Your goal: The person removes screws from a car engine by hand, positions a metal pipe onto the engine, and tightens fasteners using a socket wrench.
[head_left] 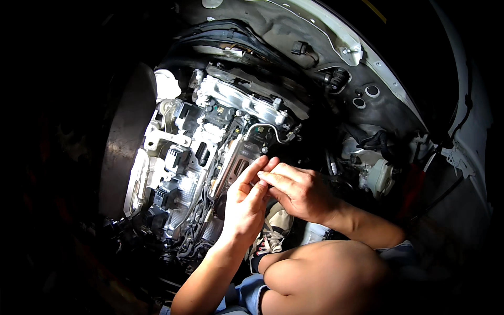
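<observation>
— Silver metal fills what we look down on: the valve body (210,152) of a gearbox, set in its open housing (157,173) like trays in a box, with a dark round plate (123,142) at its left edge. What do we have in our hands?

— We cannot make out much. Our left hand (244,202) comes up from below with the fingers (254,168) straight and close together, and our right hand (299,191) meets it from the right, its fingertips (265,176) pressed against the left ones. If something small is pinched between them, we cannot tell what it is; it is hidden by the fingers.

— And where do the hands sit against the unit?

— Just in front of the right side of the valve body, over its darker slotted plate (236,165), below the thin bent steel pipe (268,128). Whether they touch the metal, we cannot tell.

— What lies inside the housing?

— Cast blocks, bolts, black connectors (176,155) on the left, and a bundle of wiring (194,239) at the bottom. Above it curves the dark wheel-arch lining (294,31) with a white body edge (341,37). Below our hands we see our bare knee (320,273) and a laced shoe (273,231)
</observation>
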{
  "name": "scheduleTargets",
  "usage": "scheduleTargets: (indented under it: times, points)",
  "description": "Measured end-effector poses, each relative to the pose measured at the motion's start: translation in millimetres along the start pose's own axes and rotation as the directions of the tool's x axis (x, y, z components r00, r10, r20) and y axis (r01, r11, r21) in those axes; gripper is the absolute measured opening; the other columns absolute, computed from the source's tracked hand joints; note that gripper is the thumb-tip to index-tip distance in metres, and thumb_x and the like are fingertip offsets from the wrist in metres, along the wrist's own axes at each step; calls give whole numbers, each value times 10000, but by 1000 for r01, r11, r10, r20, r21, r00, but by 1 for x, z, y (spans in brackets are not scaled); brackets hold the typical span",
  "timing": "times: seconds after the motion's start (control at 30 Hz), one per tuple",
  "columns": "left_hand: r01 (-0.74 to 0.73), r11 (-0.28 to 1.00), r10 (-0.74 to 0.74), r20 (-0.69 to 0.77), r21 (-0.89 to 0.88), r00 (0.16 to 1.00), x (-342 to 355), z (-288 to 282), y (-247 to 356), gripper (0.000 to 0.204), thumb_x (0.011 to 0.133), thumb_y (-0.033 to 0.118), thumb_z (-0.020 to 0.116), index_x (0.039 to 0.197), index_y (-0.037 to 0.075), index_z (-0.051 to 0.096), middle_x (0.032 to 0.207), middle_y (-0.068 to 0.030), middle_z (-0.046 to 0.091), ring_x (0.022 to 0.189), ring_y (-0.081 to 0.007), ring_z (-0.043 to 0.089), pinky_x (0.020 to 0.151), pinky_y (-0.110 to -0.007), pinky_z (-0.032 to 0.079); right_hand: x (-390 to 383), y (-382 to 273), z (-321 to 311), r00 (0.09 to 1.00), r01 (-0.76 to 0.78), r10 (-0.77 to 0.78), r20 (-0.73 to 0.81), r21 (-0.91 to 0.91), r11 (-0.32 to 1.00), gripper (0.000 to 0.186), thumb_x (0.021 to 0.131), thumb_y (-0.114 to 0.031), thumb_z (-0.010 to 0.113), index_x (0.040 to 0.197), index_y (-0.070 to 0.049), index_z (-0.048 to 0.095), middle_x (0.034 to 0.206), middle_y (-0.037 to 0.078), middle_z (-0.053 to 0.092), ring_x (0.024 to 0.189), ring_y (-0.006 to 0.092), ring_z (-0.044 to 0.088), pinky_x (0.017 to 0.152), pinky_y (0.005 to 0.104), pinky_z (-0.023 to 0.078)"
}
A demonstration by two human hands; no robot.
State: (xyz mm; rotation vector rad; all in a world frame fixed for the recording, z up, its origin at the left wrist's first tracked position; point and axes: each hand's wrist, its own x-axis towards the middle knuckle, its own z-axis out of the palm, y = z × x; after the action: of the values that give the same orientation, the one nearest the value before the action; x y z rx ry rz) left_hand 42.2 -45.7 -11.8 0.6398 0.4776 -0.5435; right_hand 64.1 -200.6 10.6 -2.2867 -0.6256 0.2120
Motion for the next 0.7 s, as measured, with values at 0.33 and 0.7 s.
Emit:
scheduleTargets:
  times: [0.33,0.7]
  points:
    - [7,1000,-6,-84,14,996,3,5,-6,447,986,-7,450,1419,-59,355,1406,-214,479,1264,-269,524,1075,-387,430,-3,6,-7,946,-293,325,-4,425,857,156,875,-7,655,972,18,536,830,126,674,721,140,683,596,275,522]
    - [-164,84,358,124,983,925,44,6,-14,528,930,84,530,1416,-32,359,600,-191,584,516,-322,595,529,-393,493,16,105,14,885,-112,74,-460,-56,992,156,791,7,719,942,-9,679,867,115,692,756,259,659,645,340,527]
